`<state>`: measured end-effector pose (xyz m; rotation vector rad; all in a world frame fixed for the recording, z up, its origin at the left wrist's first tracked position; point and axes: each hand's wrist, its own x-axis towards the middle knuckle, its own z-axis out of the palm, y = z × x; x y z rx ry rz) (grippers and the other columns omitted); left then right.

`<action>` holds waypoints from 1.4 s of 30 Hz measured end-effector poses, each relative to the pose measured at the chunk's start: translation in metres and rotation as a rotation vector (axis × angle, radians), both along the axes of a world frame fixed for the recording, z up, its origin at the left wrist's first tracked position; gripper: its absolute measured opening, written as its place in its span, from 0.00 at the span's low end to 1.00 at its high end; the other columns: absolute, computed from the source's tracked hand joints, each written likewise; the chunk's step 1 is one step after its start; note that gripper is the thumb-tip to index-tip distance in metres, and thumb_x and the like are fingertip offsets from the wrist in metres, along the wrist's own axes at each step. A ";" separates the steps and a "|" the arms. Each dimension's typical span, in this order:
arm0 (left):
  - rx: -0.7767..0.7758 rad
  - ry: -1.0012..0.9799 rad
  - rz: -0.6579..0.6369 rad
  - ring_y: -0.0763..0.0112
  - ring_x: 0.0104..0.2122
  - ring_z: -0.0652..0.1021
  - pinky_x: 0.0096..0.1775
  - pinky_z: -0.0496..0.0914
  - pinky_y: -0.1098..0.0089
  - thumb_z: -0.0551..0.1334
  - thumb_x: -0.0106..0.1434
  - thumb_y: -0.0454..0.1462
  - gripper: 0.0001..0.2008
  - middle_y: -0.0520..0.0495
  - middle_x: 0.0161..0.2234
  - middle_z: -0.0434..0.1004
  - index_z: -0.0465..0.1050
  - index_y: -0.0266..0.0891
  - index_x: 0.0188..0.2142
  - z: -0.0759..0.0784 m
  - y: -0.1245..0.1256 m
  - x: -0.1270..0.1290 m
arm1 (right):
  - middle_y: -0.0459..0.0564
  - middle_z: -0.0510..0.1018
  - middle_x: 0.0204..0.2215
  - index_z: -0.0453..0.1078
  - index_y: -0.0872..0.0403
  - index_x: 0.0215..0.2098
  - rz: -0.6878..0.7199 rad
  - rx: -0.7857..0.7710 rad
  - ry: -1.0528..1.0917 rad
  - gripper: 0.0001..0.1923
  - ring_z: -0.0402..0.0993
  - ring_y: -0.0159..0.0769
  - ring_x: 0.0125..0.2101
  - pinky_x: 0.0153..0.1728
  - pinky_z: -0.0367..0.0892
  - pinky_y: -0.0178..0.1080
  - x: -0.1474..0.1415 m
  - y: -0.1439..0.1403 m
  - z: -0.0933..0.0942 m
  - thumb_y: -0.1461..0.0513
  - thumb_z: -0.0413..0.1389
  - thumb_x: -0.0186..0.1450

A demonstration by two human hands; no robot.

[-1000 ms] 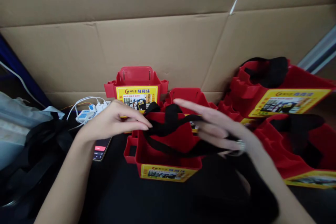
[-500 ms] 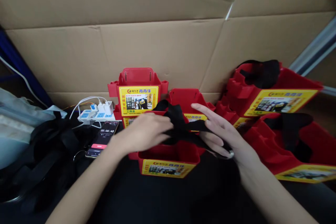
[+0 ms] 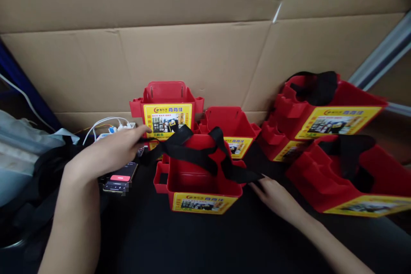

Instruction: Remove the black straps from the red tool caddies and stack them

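Note:
A red plastic tool box (image 3: 199, 188) with a yellow label stands on the dark surface in front of me. A black strap (image 3: 192, 152) lies stretched across its open top. My left hand (image 3: 109, 152) pinches the strap's left end, left of the box and above a phone. My right hand (image 3: 272, 195) rests low on the surface at the box's right side, its fingertips holding the strap's right end.
More red tool boxes stand behind (image 3: 167, 111) and lie piled at the right (image 3: 327, 111), some with black straps. A phone (image 3: 120, 177) and a white power strip (image 3: 109, 130) lie at the left beside dark bags (image 3: 32, 188). Cardboard (image 3: 205, 51) walls the back.
Both hands have moved apart from over the box, pulling the strap out flat across its top. The left hand went left, the right hand dropped to the surface.

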<state>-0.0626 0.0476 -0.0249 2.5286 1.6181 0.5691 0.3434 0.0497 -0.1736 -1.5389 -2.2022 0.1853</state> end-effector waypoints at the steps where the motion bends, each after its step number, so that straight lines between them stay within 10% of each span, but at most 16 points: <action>1: -0.019 0.060 -0.032 0.62 0.44 0.72 0.45 0.65 0.65 0.54 0.56 0.32 0.20 0.45 0.44 0.72 0.64 0.41 0.49 -0.003 -0.003 0.002 | 0.57 0.75 0.33 0.71 0.54 0.35 -0.005 0.040 -0.051 0.14 0.71 0.48 0.40 0.42 0.67 0.49 0.000 0.003 -0.006 0.56 0.48 0.60; 5: -0.025 0.132 -0.164 0.60 0.50 0.68 0.49 0.63 0.63 0.59 0.55 0.39 0.26 0.43 0.54 0.63 0.60 0.43 0.54 0.002 -0.022 0.013 | 0.59 0.72 0.38 0.68 0.57 0.40 -0.077 0.185 -0.023 0.15 0.71 0.45 0.38 0.41 0.68 0.47 -0.007 0.004 0.015 0.62 0.44 0.60; 9: -0.143 0.194 -0.174 0.65 0.36 0.76 0.39 0.68 0.67 0.54 0.61 0.43 0.13 0.46 0.38 0.75 0.71 0.43 0.40 0.006 -0.030 0.040 | 0.55 0.72 0.41 0.66 0.53 0.43 -0.021 0.504 0.216 0.12 0.69 0.41 0.43 0.45 0.65 0.45 -0.054 -0.015 0.077 0.63 0.46 0.63; 12: -0.116 0.315 0.051 0.62 0.32 0.76 0.33 0.68 0.65 0.50 0.62 0.40 0.14 0.41 0.32 0.75 0.71 0.37 0.35 -0.004 -0.020 0.064 | 0.53 0.74 0.42 0.66 0.52 0.45 0.290 0.327 0.079 0.13 0.70 0.39 0.43 0.46 0.64 0.44 -0.112 -0.021 0.102 0.64 0.46 0.64; 16: -0.087 0.347 0.209 0.55 0.34 0.77 0.32 0.68 0.62 0.46 0.63 0.38 0.17 0.34 0.33 0.75 0.71 0.32 0.36 -0.016 -0.001 0.081 | 0.61 0.74 0.42 0.65 0.62 0.49 0.326 0.195 -0.102 0.18 0.71 0.45 0.42 0.44 0.63 0.49 -0.163 -0.002 0.100 0.61 0.49 0.63; 27: -0.093 0.296 0.155 0.60 0.29 0.76 0.27 0.67 0.66 0.50 0.59 0.38 0.14 0.38 0.28 0.75 0.72 0.35 0.30 -0.015 -0.001 0.077 | 0.49 0.70 0.15 0.72 0.56 0.20 1.105 -0.779 0.235 0.21 0.67 0.31 0.21 0.28 0.63 0.33 -0.101 0.016 0.125 0.49 0.51 0.57; 31: -0.068 0.274 0.173 0.60 0.28 0.76 0.27 0.66 0.66 0.49 0.59 0.36 0.14 0.38 0.26 0.75 0.72 0.34 0.29 -0.015 -0.002 0.079 | 0.47 0.68 0.18 0.69 0.56 0.19 0.973 -0.624 0.261 0.21 0.65 0.30 0.22 0.30 0.62 0.34 -0.117 0.009 0.129 0.49 0.49 0.59; 37: -0.062 0.301 0.160 0.56 0.30 0.77 0.28 0.67 0.63 0.49 0.58 0.33 0.13 0.36 0.28 0.75 0.72 0.32 0.31 -0.014 -0.004 0.080 | 0.52 0.72 0.25 0.65 0.56 0.25 0.178 -0.069 -0.004 0.23 0.68 0.35 0.27 0.30 0.60 0.39 -0.171 -0.008 0.114 0.50 0.40 0.66; 42: -0.085 0.261 0.119 0.54 0.34 0.76 0.33 0.68 0.60 0.50 0.59 0.34 0.12 0.34 0.32 0.74 0.71 0.32 0.32 -0.014 -0.005 0.080 | 0.51 0.72 0.24 0.65 0.56 0.24 0.321 -0.071 -0.011 0.14 0.67 0.32 0.25 0.28 0.59 0.35 -0.182 0.005 0.101 0.60 0.44 0.65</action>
